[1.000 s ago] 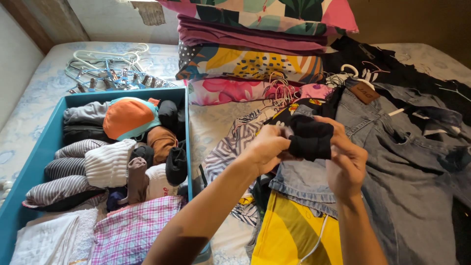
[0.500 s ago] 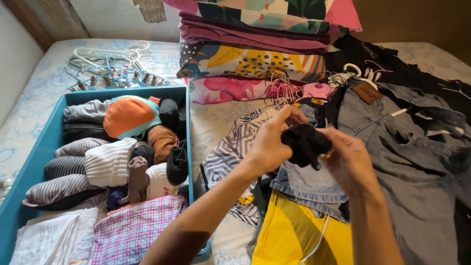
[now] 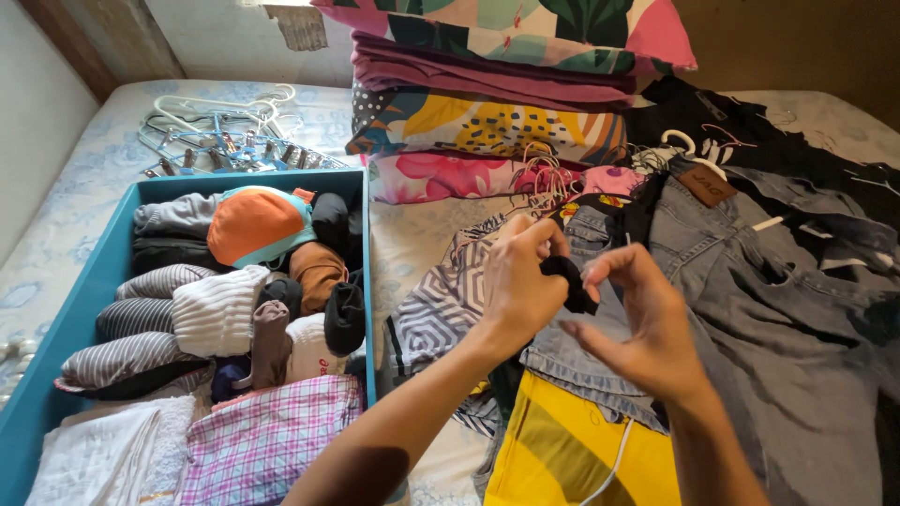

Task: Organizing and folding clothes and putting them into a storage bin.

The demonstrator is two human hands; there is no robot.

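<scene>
**Black bundle shrinks into the left hand**

Since a second ago the black cloth bundle (image 3: 568,281) has gone from a wide roll stretched between both hands to a small wad gripped by the left hand (image 3: 518,286) alone, and the right hand (image 3: 647,323) has let go and drawn slightly back.

Most of the bundle is hidden behind the left palm; only a dark lump and a small point show past the fingers (image 3: 542,236). What kind of garment it is cannot be made out. The visible part runs roughly upright, tipped a little, with its point aimed down and right toward the right hand. The left fingers are clamped on it, thumb side hidden. The right fingers (image 3: 609,264) are apart and curled, close to the bundle; whether a fingertip touches it is unclear.

The bundle hangs in the air above a pair of jeans (image 3: 750,309) spread on the bed (image 3: 75,178), near a yellow garment (image 3: 562,450) cut off by the lower edge. To the left sits a blue box (image 3: 89,281) packed with rolled clothes, its near end out of view. Hangers (image 3: 220,136) lie beyond it, and folded bright bedding (image 3: 487,103) is stacked at the back.
</scene>
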